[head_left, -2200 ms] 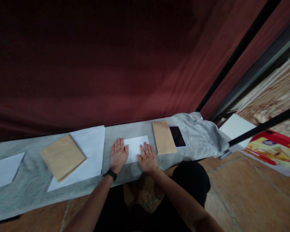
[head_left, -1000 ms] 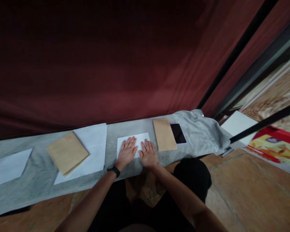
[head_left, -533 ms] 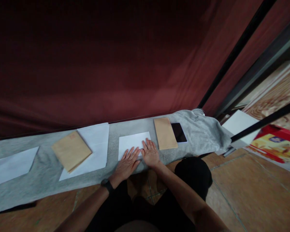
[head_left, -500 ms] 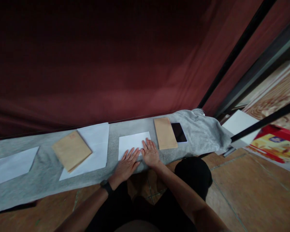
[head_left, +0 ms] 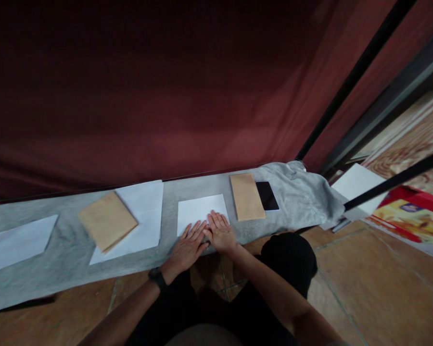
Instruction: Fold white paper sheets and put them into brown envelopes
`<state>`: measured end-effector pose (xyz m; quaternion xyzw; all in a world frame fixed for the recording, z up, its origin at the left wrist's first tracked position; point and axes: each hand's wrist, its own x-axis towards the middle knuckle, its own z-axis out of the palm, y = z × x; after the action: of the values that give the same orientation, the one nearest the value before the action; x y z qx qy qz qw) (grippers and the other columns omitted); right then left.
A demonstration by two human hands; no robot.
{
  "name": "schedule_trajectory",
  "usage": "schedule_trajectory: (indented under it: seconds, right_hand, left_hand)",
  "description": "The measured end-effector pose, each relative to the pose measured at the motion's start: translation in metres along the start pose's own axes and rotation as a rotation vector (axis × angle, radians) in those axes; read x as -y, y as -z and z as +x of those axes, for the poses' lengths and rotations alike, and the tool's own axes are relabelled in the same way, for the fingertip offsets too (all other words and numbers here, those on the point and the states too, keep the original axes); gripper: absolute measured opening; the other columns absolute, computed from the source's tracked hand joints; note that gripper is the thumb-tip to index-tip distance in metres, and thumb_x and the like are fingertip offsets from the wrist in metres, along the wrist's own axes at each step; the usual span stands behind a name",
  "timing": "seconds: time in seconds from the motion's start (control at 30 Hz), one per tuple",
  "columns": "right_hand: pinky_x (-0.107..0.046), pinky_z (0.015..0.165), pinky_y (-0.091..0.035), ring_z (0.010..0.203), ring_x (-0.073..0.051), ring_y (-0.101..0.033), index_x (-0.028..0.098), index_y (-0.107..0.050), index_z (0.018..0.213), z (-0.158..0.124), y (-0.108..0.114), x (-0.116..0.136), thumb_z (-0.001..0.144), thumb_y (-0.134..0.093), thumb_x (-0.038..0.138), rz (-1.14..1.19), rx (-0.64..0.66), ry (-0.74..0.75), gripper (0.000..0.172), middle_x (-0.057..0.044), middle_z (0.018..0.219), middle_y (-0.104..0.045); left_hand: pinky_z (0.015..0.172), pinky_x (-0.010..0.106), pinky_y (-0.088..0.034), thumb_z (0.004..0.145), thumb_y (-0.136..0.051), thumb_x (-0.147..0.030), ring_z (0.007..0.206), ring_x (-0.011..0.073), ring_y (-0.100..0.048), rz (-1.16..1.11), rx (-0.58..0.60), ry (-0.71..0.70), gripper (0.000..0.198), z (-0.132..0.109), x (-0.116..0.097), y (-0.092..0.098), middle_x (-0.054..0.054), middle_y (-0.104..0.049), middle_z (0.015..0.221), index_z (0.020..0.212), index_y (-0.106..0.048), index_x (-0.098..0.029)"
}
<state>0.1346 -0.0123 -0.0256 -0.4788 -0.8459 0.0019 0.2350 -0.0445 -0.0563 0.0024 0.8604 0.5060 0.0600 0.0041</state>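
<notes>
A folded white sheet of paper (head_left: 197,210) lies on the grey felt-covered ledge (head_left: 57,269) in front of me. My left hand (head_left: 187,247), with a black band at the wrist, lies flat with its fingers stretched out over the paper's near edge. My right hand (head_left: 221,233) rests flat beside it on the paper's near right corner, fingers spread. The fingertips of both hands almost touch. Neither hand holds anything.
A brown envelope (head_left: 247,197) and a dark phone (head_left: 267,195) lie right of the paper. Left of it a second brown envelope (head_left: 107,221) sits on a white sheet (head_left: 144,202); another white sheet (head_left: 18,242) lies far left. A maroon curtain (head_left: 147,96) hangs behind.
Both hands have slid from the paper's sides toward its near edge and closer together. The left hand drew back towards me most.
</notes>
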Motion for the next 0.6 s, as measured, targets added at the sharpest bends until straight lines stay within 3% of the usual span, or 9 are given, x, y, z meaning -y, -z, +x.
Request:
schedule_trajectory:
  seconds: [0.3, 0.6]
  right_hand:
    - [-0.044, 0.121, -0.025, 0.147, -0.028, -0.037, 0.005, -0.039, 0.153, -0.009, 0.011, -0.015, 0.104, -0.041, 0.049, -0.055, 0.040, -0.103, 0.066, -0.018, 0.159, -0.039]
    - [-0.045, 0.121, -0.025, 0.146, -0.031, -0.038, 0.003, -0.036, 0.154, -0.015, 0.016, -0.018, 0.103, -0.042, 0.051, -0.086, 0.039, -0.157, 0.071, -0.021, 0.159, -0.038]
  left_hand:
    - [0.125, 0.044, -0.023, 0.103, -0.032, -0.051, 0.151, 0.0212, -0.031, 0.007, -0.043, 0.039, 0.063, -0.012, 0.003, 0.000, 0.010, -0.037, 0.162, 0.156, -0.034, -0.019]
    - [0.122, 0.052, -0.030, 0.102, -0.026, -0.051, 0.149, 0.0313, -0.034, 0.044, -0.139, 0.407, 0.068, -0.031, 0.017, -0.005, 0.020, -0.041, 0.158, 0.152, -0.038, -0.006]
